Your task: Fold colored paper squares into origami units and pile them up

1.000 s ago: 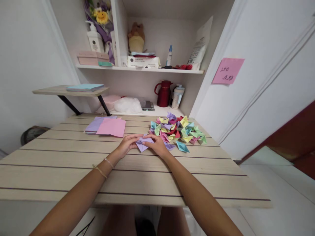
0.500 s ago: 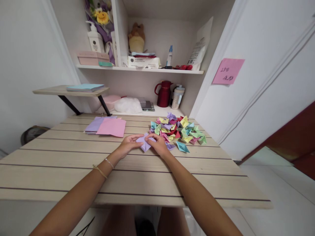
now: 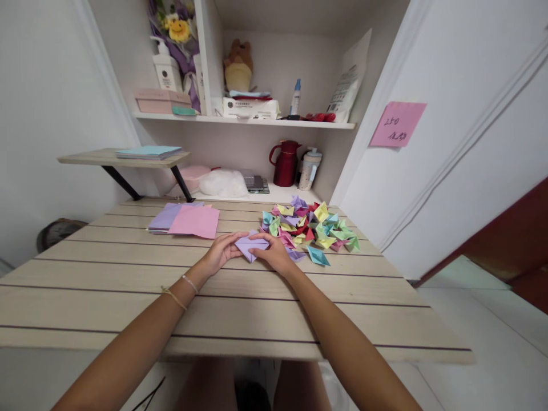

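Holding the folded purple paper mid-bench: our left hand is partly curled on its left edge, our right hand pinches its right side, thumb near, fingers far. Paper boats pile far right; paper sheets sit far left.

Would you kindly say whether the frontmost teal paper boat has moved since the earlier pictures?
No; the frontmost teal paper boat keeps its place against the slatted tabletop.
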Demonstrator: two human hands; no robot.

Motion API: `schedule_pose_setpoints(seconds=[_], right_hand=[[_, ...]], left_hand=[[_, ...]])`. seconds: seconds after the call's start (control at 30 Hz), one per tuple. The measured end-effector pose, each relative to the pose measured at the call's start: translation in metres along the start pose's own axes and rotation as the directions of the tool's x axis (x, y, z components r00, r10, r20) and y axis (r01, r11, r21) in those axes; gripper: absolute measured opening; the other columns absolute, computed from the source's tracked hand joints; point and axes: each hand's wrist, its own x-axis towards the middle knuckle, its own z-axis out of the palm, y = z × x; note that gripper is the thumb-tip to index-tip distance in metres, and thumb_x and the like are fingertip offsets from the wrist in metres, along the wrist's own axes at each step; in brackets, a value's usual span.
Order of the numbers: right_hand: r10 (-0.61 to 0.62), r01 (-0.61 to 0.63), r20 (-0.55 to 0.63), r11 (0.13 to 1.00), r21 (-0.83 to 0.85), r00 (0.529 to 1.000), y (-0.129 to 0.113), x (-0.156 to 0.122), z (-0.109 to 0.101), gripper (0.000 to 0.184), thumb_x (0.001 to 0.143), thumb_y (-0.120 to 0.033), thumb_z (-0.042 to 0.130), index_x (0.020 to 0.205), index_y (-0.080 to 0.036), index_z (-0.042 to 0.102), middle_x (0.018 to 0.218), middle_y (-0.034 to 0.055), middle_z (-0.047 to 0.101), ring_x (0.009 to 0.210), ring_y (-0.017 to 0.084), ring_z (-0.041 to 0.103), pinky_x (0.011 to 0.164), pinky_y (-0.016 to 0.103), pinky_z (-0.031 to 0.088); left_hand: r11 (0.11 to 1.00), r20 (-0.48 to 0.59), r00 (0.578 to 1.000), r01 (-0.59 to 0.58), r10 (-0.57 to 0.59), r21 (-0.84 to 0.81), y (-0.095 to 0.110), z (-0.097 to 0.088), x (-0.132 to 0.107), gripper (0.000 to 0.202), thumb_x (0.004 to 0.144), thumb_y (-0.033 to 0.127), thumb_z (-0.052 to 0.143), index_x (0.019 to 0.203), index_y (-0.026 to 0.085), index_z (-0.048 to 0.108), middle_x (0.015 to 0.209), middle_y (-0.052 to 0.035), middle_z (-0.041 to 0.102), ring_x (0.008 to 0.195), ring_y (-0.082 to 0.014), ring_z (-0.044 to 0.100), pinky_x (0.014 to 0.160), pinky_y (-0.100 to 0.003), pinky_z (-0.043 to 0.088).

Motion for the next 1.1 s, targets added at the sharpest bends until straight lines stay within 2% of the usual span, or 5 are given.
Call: schedule_pose_setpoints(seconds=[0.2,0.6,0.77,0.9,1.1], right_hand=[[0.037,-0.041,0.047,0.996,0.084,0.998,0.002,0.001,-0.002,0.036,0.061,-0.025,0.067,0.097,-0.02,0.063,0.066,-0.002,0.056,0.053,0.009,0.045,0.051,0.021,0.036],[0.033,-0.033,0.024,0.999,0.009,0.999,0.0,-0.001,0.0,0.033,0.062,-0.031,0.069,0.092,-0.02,0.065,0.074,-0.0006,0.062,0.059,0.011,0.051,0.058,0.024,0.04],[-0.005,0.0,-0.084,0.999,-0.051,0.996,-0.001,0.0,0.0,0.026,0.062,-0.041,0.07,0.079,-0.02,0.068,0.087,0.0032,0.065,0.082,0.019,0.057,0.076,0.031,0.042],[-0.006,-0.001,-0.085,0.997,-0.081,0.996,-0.001,0.0,-0.002,0.026,0.066,-0.044,0.066,0.074,-0.019,0.068,0.076,0.002,0.065,0.078,0.019,0.058,0.077,0.032,0.042],[-0.05,0.041,-0.121,0.996,-0.078,0.991,0.002,0.001,0.0,0.024,0.065,-0.037,0.068,0.079,-0.018,0.064,0.084,0.0033,0.065,0.083,0.019,0.058,0.077,0.031,0.043]], left_hand=[[0.999,-0.047,0.999,-0.001,-0.001,-0.042,0.003,0.001,-0.001,0.03,0.079,0.025,0.053,0.101,0.01,0.065,0.113,-0.0153,0.062,0.095,-0.0235,0.062,0.077,-0.032,0.052],[0.999,-0.006,0.999,0.035,-0.036,-0.03,0.002,0.001,-0.001,0.033,0.078,0.028,0.054,0.103,0.009,0.064,0.106,-0.0163,0.065,0.089,-0.0232,0.064,0.077,-0.035,0.052],[0.999,0.018,1.0,0.015,-0.016,0.053,-0.001,0.001,-0.001,0.036,0.072,0.03,0.064,0.102,0.01,0.065,0.101,-0.0148,0.067,0.088,-0.0251,0.065,0.078,-0.037,0.051],[0.982,-0.027,0.999,-0.015,0.021,0.19,-0.005,0.003,-0.001,0.043,0.061,0.024,0.075,0.101,0.012,0.065,0.098,-0.0112,0.068,0.086,-0.0211,0.065,0.08,-0.034,0.05],[0.947,-0.118,0.99,-0.036,0.077,0.32,-0.009,0.006,-0.001,0.04,0.058,0.029,0.077,0.092,0.011,0.065,0.079,-0.0078,0.07,0.07,-0.0165,0.064,0.069,-0.029,0.05]])
